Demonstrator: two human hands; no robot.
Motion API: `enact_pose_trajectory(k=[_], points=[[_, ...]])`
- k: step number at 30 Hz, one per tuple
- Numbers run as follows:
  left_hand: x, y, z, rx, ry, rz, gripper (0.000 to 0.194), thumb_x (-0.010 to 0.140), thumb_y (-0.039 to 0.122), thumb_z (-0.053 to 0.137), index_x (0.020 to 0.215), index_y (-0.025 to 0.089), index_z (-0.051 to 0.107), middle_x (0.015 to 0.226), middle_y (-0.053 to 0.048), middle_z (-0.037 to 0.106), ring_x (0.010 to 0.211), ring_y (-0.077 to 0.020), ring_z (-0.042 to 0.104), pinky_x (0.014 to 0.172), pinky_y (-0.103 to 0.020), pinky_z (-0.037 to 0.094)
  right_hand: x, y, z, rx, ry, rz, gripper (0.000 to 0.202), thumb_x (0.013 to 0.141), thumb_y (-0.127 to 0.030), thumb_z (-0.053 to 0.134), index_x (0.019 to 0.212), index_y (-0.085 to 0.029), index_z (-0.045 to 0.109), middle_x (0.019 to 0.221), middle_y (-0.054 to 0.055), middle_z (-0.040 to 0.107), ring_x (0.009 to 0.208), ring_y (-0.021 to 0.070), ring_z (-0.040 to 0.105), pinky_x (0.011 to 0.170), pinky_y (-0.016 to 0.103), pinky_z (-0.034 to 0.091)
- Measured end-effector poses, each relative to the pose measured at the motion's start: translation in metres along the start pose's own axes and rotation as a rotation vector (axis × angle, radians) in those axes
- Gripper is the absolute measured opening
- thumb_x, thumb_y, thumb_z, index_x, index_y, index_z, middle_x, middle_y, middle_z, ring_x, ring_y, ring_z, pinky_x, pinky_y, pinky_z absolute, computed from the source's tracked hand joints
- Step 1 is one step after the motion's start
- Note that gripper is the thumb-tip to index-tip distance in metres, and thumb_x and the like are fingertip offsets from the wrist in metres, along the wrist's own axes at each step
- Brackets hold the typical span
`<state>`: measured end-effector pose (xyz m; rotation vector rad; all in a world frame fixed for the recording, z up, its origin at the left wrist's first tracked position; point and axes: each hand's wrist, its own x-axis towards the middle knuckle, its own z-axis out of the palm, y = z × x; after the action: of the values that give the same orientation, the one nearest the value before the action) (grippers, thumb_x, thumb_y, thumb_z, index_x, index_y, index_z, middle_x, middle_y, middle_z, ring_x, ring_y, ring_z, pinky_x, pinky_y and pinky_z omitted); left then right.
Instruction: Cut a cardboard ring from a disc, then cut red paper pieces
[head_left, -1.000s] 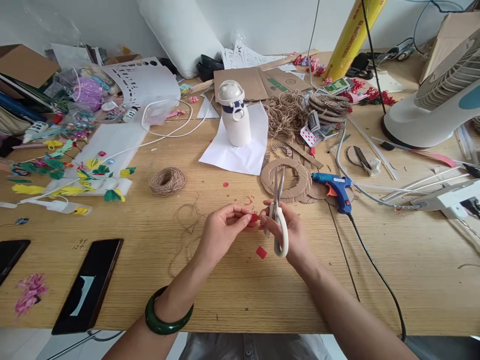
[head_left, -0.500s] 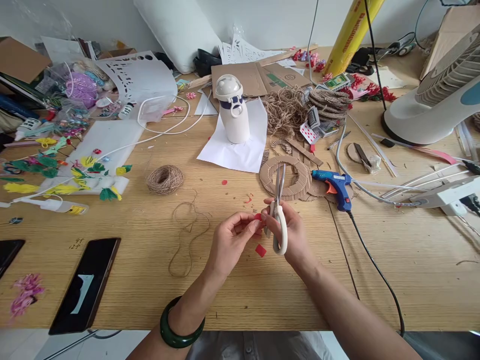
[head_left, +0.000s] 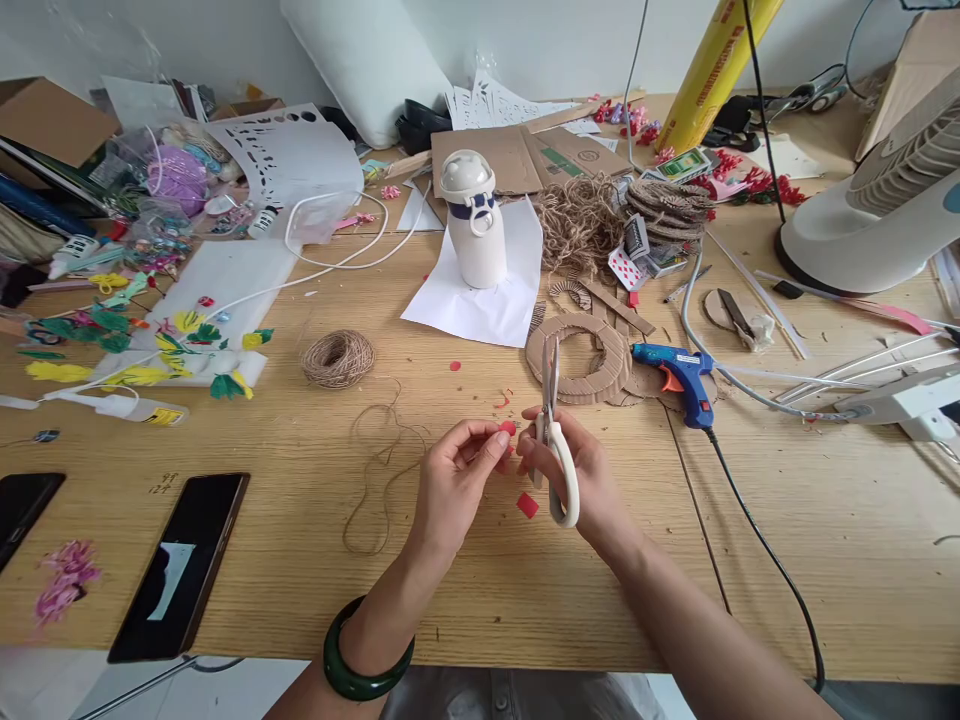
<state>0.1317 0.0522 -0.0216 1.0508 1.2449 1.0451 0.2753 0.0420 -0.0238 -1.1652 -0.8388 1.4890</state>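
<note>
Between the thumb and forefinger of my left hand [head_left: 457,480] is a small rounded red paper piece [head_left: 508,428]. Some more red shows just under those fingers, partly hidden. My right hand [head_left: 589,470] is closed on white-handled scissors [head_left: 564,475], whose blades point away from me toward the cardboard ring [head_left: 536,350]. A red square of paper [head_left: 527,505] lies on the table below the hands. Beyond them are a red paper disc [head_left: 455,366] and thin red scraps [head_left: 502,399].
A blue glue gun [head_left: 679,372] lies to the right with its black cord. A twine coil [head_left: 337,358] and a phone [head_left: 180,565] are on the left. Farther back, a white bottle [head_left: 480,245] stands on paper, and a fan [head_left: 847,230] stands right.
My left hand has drawn slightly left with the red piece, away from my right hand. The scissors have shifted slightly toward me. The whole view has moved a little.
</note>
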Motion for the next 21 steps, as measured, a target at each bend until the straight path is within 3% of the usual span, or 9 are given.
enact_pose_trajectory(k=[4, 10, 21], points=[[0.003, 0.010, -0.007, -0.031, 0.059, -0.012, 0.018, 0.080, 0.036, 0.073, 0.082, 0.019, 0.068, 0.080, -0.003, 0.073, 0.077, -0.0177, 0.071, 0.078, -0.030, 0.057, -0.001, -0.004, -0.002, -0.089, -0.124, 0.059, 0.041, 0.073, -0.045, 0.078, 0.100, -0.021, 0.059, 0.065, -0.006, 0.052, 0.055, 0.0105, 0.049, 0.051, 0.024, 0.041], [0.004, 0.016, -0.013, -0.179, 0.080, 0.000, 0.014, 0.077, 0.032, 0.075, 0.075, 0.020, 0.066, 0.094, -0.002, 0.074, 0.091, -0.0191, 0.071, 0.092, -0.037, 0.056, -0.005, -0.006, -0.002, -0.193, -0.292, 0.097, 0.042, 0.070, -0.047, 0.082, 0.094, -0.020, 0.061, 0.070, -0.004, 0.050, 0.059, 0.0108, 0.046, 0.052, 0.024, 0.038], [0.003, 0.013, -0.010, -0.262, 0.125, 0.017, 0.012, 0.077, 0.029, 0.076, 0.077, 0.020, 0.069, 0.089, -0.002, 0.072, 0.091, -0.0185, 0.069, 0.094, -0.039, 0.056, -0.006, -0.002, -0.001, -0.242, -0.332, 0.088, 0.040, 0.072, -0.046, 0.081, 0.094, -0.019, 0.060, 0.070, -0.004, 0.047, 0.061, 0.0100, 0.037, 0.052, 0.024, 0.030]])
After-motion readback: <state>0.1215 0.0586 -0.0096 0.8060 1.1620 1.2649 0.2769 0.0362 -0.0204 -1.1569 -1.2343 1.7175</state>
